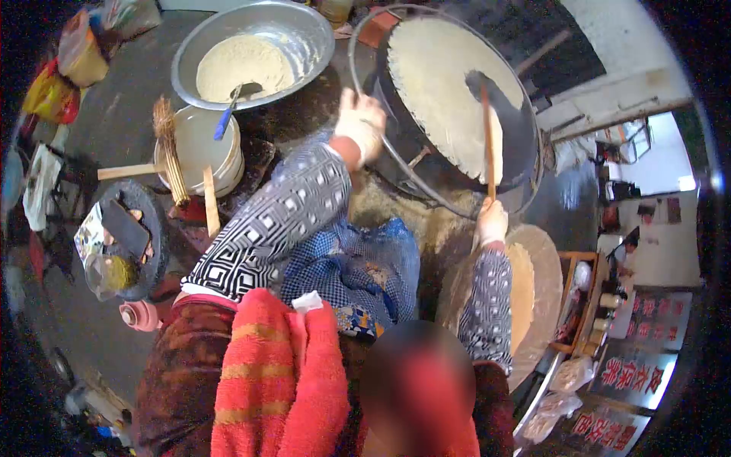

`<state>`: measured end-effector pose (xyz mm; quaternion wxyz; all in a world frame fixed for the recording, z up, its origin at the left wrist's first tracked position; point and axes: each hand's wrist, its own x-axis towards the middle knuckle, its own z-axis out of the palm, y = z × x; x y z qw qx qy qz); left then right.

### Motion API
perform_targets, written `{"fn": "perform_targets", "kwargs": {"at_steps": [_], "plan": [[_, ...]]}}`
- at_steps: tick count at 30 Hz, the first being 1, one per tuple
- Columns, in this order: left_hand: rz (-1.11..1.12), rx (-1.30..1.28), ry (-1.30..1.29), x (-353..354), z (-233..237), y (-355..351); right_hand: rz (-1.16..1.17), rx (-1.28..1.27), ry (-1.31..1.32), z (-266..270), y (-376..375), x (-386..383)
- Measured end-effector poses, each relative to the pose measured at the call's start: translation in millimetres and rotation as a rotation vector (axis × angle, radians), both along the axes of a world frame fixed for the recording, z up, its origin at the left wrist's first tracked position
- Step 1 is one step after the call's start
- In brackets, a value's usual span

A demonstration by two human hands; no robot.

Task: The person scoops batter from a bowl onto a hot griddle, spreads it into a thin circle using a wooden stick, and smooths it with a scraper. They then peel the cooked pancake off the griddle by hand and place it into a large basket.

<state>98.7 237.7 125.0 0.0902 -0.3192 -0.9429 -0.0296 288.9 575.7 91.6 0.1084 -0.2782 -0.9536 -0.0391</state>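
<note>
My right hand (pixel 493 222) grips the lower end of a long wooden spreader handle (pixel 489 145). Its dark, rounded head rests in the pale batter (pixel 445 84) spread over a round black griddle (pixel 521 152). A thin metal ring (pixel 411 174) runs around the griddle. At the ring's left side, my left hand (pixel 361 128) has its fingers curled on the rim, slightly blurred. Both hands look whitish, as if gloved or floury. Below the right hand stands a wide round tray (pixel 544 266) with a tan flat round (pixel 521 297) on it, partly covered by my sleeve.
A large metal basin (pixel 183 72) of batter, with a blue-handled ladle (pixel 223 123), stands at upper left. Below it are a white bucket (pixel 237 164), a straw brush (pixel 171 152) and a dark round stand (pixel 156 221) with jars. Another person (pixel 624 251) is far right.
</note>
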Motion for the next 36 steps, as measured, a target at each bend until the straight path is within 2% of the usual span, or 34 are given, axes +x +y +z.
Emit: {"fn": "perform_targets", "kwargs": {"at_steps": [1, 2, 3, 5, 7, 9, 11, 12, 13, 15, 17, 18, 21, 22, 23, 25, 26, 29, 31, 33, 34, 36], "plan": [[0.0, -0.009, -0.063, 0.5, -25.8, 27.4, 0.053, 0.021, -0.019, 3.5, -14.3, 1.6], [-0.161, 0.044, -0.103, 36.8, 11.9, 21.2, -0.008, -0.01, -0.078, 0.8, -25.3, 2.9], [-0.232, 0.007, -0.104, 53.6, -1.1, 36.5, 0.005, -0.009, -0.099, 0.4, -23.7, 5.2], [-0.335, -0.025, -0.068, 87.8, -22.7, 45.2, -0.169, -0.079, -0.049, 5.5, -12.2, -3.8], [-0.251, -0.01, 0.111, 98.3, -42.1, 45.3, -0.127, -0.019, -0.022, 10.7, -11.6, -12.4], [-0.261, -0.04, 0.062, 94.4, -41.6, 41.6, 0.014, -0.01, 0.042, 13.6, -22.7, -7.2], [-0.256, -0.068, 0.009, 84.3, -39.8, 36.8, 0.06, 0.029, -0.103, -6.3, -27.0, -0.2], [-0.255, -0.073, 0.041, 83.5, -41.6, 34.8, 0.026, -0.03, -0.081, -11.1, -23.0, 6.6], [-0.259, -0.08, 0.078, 82.6, -41.7, 32.5, 0.007, -0.219, 0.102, -19.6, -3.6, 11.6], [-0.232, -0.113, 0.079, 81.0, -33.5, 27.5, -0.05, -0.059, 0.026, -5.0, 6.7, 8.0], [-0.237, -0.169, 0.049, 75.6, -30.3, 26.2, 0.003, -0.01, 0.031, 3.8, 3.7, 1.9], [-0.235, -0.18, 0.041, 73.8, -29.3, 24.5, 0.047, -0.067, 0.069, 4.9, -3.7, 3.8], [-0.211, -0.134, 0.02, 67.3, -32.1, 19.7, 0.158, 0.064, 0.013, -10.5, -40.2, 19.1], [-0.204, -0.136, 0.026, 67.5, -36.8, 18.5, 0.147, -0.035, 0.045, -18.0, -29.0, 21.7], [-0.195, -0.143, 0.047, 61.7, -34.5, 17.5, 0.066, -0.049, -0.044, -11.5, -15.8, 21.3], [-0.195, -0.151, 0.038, 59.7, -31.2, 13.2, -0.095, -0.035, -0.016, -3.7, 1.5, 18.3], [-0.186, -0.157, 0.051, 57.3, -28.2, 10.7, -0.033, 0.034, 0.019, -0.4, 4.5, 15.1], [-0.156, -0.098, 0.067, 42.4, -32.9, 12.3, 0.018, 0.016, 0.047, 8.8, -15.1, 6.9], [-0.127, -0.12, 0.081, 41.2, -36.5, 9.6, -0.042, 0.084, -0.044, -8.2, -6.3, 12.6], [-0.111, -0.134, 0.091, 35.2, -39.5, 7.8, -0.138, 0.007, 0.003, -15.7, 16.2, 9.2], [-0.106, -0.118, 0.065, 30.3, -44.7, 7.6, -0.035, -0.018, 0.035, 1.9, 7.5, 8.6], [-0.074, -0.119, 0.037, 25.4, -40.1, 6.1, -0.033, -0.017, 0.016, 14.0, -5.2, 2.6]]}}
